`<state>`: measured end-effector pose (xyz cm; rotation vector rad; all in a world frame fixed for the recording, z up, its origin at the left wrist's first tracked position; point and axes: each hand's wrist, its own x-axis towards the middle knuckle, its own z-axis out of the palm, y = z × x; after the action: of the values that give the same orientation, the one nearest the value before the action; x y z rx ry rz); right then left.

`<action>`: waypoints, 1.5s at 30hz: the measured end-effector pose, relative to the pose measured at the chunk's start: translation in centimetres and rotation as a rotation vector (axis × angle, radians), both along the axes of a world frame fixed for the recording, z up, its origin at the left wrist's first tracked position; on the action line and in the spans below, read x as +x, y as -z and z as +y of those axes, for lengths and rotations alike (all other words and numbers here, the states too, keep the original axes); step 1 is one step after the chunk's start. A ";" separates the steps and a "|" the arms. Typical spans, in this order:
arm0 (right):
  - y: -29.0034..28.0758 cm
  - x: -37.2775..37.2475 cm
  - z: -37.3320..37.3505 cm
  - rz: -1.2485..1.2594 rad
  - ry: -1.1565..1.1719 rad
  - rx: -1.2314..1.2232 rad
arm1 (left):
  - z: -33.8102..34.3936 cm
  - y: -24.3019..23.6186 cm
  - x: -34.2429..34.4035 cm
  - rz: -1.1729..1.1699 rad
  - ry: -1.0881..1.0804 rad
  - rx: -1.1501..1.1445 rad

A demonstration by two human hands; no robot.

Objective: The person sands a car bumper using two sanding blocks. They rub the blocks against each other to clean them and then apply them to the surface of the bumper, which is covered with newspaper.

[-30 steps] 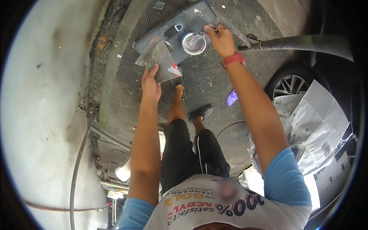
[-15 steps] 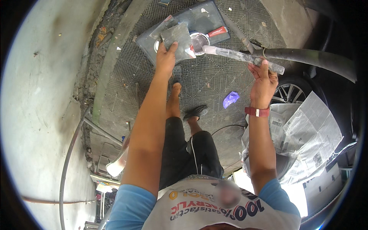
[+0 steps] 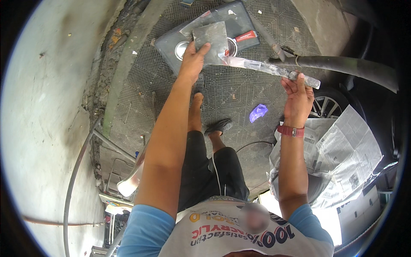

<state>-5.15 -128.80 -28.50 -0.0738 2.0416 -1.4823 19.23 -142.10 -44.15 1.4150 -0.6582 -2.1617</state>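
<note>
My left hand (image 3: 192, 64) grips a flat, square grey plate (image 3: 212, 35) by its near edge, thumb on top. My right hand (image 3: 297, 98) pinches one end of a long, narrow, smeared flat stick (image 3: 261, 66) between thumb and fingers. The stick's pale far end meets the plate's lower right corner, where a small reddish smear (image 3: 226, 53) shows. Below the plate lies a dark, flat case (image 3: 169, 58). On it are a round silvery lid (image 3: 182, 50), a round can (image 3: 232, 47) partly hidden by the plate, and a red tube-like piece (image 3: 245, 36).
A purple crumpled scrap (image 3: 258, 113) lies on the ribbed mat (image 3: 239, 92). At the right, newspaper sheets (image 3: 349, 147) hang beside a car wheel (image 3: 329, 105). A thick dark pipe (image 3: 342, 63) crosses behind the stick. A pale wall (image 3: 47, 107) runs along the left.
My left hand has moved the plate rightward and slightly farther away, now covering part of the can and baring the lid. The stick's tip has come onto the plate's corner.
</note>
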 end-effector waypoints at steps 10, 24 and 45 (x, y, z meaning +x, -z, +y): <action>0.1 -0.8 0.1 0.029 -0.031 0.011 | -0.6 -0.4 0.4 0.052 0.077 0.011; -1.5 -0.7 -1.7 0.181 -0.132 -0.005 | -0.3 -0.4 0.7 -0.002 0.130 -0.031; -1.9 -0.5 -2.6 0.246 -0.253 -0.021 | -0.2 -0.7 1.4 0.077 0.174 -0.001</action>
<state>-5.67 -131.38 -26.61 -0.5277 2.1139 -1.3902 20.65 -142.25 -43.48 1.3097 -0.7792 -2.3362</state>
